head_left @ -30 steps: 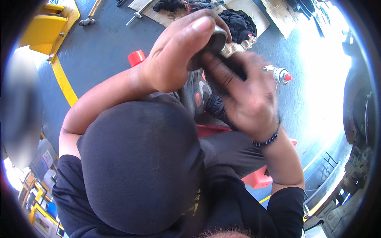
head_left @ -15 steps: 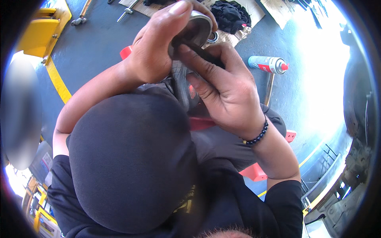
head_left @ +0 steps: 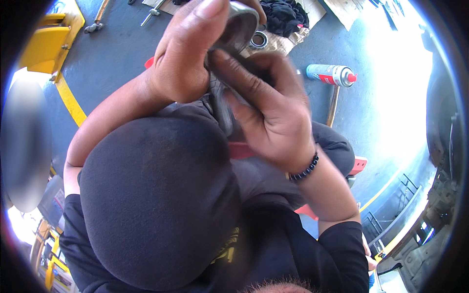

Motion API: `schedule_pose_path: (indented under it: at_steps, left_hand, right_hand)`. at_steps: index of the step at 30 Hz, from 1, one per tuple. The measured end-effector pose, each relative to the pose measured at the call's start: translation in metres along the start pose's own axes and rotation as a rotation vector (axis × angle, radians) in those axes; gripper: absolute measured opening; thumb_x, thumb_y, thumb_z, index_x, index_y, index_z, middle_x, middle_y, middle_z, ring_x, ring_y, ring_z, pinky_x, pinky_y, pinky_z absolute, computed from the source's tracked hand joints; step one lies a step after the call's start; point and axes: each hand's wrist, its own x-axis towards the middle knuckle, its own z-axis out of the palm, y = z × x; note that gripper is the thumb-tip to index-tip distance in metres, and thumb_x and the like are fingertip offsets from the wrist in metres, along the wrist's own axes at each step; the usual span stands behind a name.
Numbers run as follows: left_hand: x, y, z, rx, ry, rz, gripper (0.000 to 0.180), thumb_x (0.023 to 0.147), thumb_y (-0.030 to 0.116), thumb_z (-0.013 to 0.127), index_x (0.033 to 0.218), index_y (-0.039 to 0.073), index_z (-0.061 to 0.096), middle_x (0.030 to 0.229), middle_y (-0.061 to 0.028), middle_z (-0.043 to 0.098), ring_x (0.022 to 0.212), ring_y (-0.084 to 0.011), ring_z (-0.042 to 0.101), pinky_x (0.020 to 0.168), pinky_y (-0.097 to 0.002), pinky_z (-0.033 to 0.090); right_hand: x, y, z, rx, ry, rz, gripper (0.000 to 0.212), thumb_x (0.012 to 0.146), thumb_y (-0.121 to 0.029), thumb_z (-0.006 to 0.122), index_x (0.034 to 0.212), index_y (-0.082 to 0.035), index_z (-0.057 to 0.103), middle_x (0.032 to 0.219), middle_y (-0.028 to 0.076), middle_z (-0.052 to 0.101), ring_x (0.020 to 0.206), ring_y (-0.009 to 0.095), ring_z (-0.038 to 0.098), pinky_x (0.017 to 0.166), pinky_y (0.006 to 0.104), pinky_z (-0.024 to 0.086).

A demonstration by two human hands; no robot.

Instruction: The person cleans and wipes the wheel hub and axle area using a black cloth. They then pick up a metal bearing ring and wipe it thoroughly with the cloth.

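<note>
My left hand (head_left: 183,58) is closed around a hollow, round metal part (head_left: 240,30), lifted in front of me with its open side toward my right hand. My right hand (head_left: 273,105), wearing a dark bead bracelet (head_left: 305,167), is bent in to the lower rim of that part. Its fingers are pinched and slightly blurred; something dark shows between them, too hidden to name. Beyond the hands, a small metal bearing ring (head_left: 259,40) lies on brown paper (head_left: 281,46). A dark shoe (head_left: 222,110) shows in part below the hands.
A spray can (head_left: 330,75) with a red nozzle lies to the right, by a wooden handle (head_left: 333,105). Dark cloth (head_left: 283,17) sits on the far paper. At far left are a hammer (head_left: 95,24) and yellow equipment (head_left: 46,44). A dark rounded cap-like shape (head_left: 161,195) covers the lower middle.
The left hand and metal part have shifted slightly up and left in view. The right hand has moved a little left and is blurred. More of the bearing ring shows.
</note>
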Motion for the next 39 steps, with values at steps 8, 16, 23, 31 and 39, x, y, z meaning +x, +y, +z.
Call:
schedule_pose_path:
  at_steps: [8, 16, 23, 31, 39]
  left_hand:
    - [0.002, -0.019, -0.009, 0.011, 0.017, 0.089, 0.062, 0.096, 0.058, 0.046, 0.115, 0.0, 0.057, 0.094, -0.005, 0.06, 0.087, -0.0101, 0.056, 0.079, -0.0238, 0.043]
    - [-0.001, -0.013, -0.011, 0.151, 0.039, 0.01, 0.064, 0.097, 0.059, 0.045, 0.116, 0.0, 0.057, 0.094, -0.0042, 0.062, 0.087, -0.0108, 0.057, 0.081, -0.0237, 0.043]
    - [0.011, -0.041, -0.03, 0.441, -0.051, 0.441, 0.036, 0.107, 0.023, 0.036, 0.113, -0.003, 0.061, 0.1, -0.0116, 0.062, 0.087, -0.0217, 0.059, 0.08, -0.0301, 0.048]
    - [0.003, -0.052, -0.033, 0.451, 0.039, 0.253, 0.033, 0.108, 0.018, 0.033, 0.125, -0.003, 0.053, 0.114, -0.0148, 0.06, 0.104, -0.0237, 0.061, 0.097, -0.0328, 0.045]
    - [0.006, -0.064, -0.052, 0.611, -0.151, 0.477, 0.057, 0.096, 0.0, 0.058, 0.148, 0.006, 0.036, 0.128, -0.0174, 0.056, 0.116, -0.0238, 0.061, 0.1, -0.0352, 0.05]
  right_hand:
    - [0.003, 0.003, 0.003, 0.186, -0.038, 0.138, 0.056, 0.077, -0.008, 0.075, 0.132, -0.017, 0.069, 0.112, 0.008, 0.06, 0.093, 0.027, 0.06, 0.082, 0.0396, 0.048]
    - [0.011, 0.014, 0.001, 0.12, -0.057, 0.033, 0.042, 0.091, -0.011, 0.069, 0.133, -0.013, 0.067, 0.107, 0.009, 0.058, 0.088, 0.023, 0.06, 0.077, 0.0319, 0.049]
    - [0.034, 0.031, -0.029, -0.639, -0.073, -0.408, 0.043, 0.083, -0.013, 0.074, 0.126, -0.018, 0.072, 0.112, 0.004, 0.058, 0.094, 0.023, 0.06, 0.088, 0.0406, 0.043]
    - [0.019, 0.032, -0.012, -0.06, -0.149, -0.131, 0.052, 0.08, -0.002, 0.072, 0.13, -0.017, 0.07, 0.109, 0.009, 0.059, 0.096, 0.027, 0.06, 0.084, 0.0383, 0.048]
    - [0.016, 0.027, -0.025, -0.235, -0.224, -0.114, 0.056, 0.077, -0.007, 0.073, 0.132, -0.017, 0.069, 0.105, 0.009, 0.058, 0.098, 0.027, 0.059, 0.087, 0.0404, 0.046]
